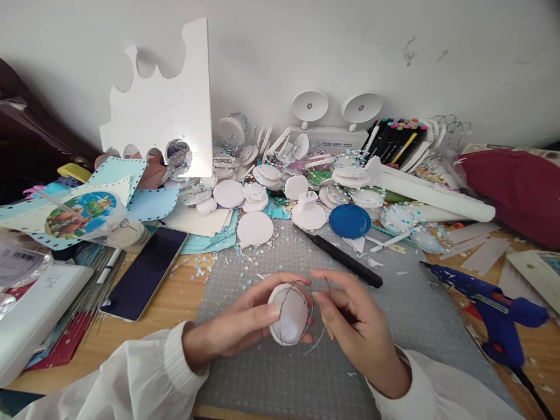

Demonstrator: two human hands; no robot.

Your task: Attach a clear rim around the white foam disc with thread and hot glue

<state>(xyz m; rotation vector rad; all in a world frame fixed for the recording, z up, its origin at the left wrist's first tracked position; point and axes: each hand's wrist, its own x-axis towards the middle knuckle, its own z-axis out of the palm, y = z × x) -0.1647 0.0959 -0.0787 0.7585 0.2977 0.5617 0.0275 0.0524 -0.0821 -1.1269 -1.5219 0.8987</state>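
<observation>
My left hand (258,309) grips a white foam disc (294,324), with the thumb on its face and the fingers behind the rim. A thin grey wire (321,335) loops over the front of the disc. On the right, my right hand (352,321) pinches part of this wire between thumb and fingertips, close to the disc's edge. Both hands are held above a grey cutting mat (266,385). A black craft-knife-like pen tool (345,261) lies on the mat beyond the right hand.
A blue glue gun (490,303) lies at the right; a phone (146,274) lies at the left. Foam discs, some wrapped with beaded wire, pile up behind the mat around a blue lid (349,220). A cut white foam board (161,111) stands against the wall.
</observation>
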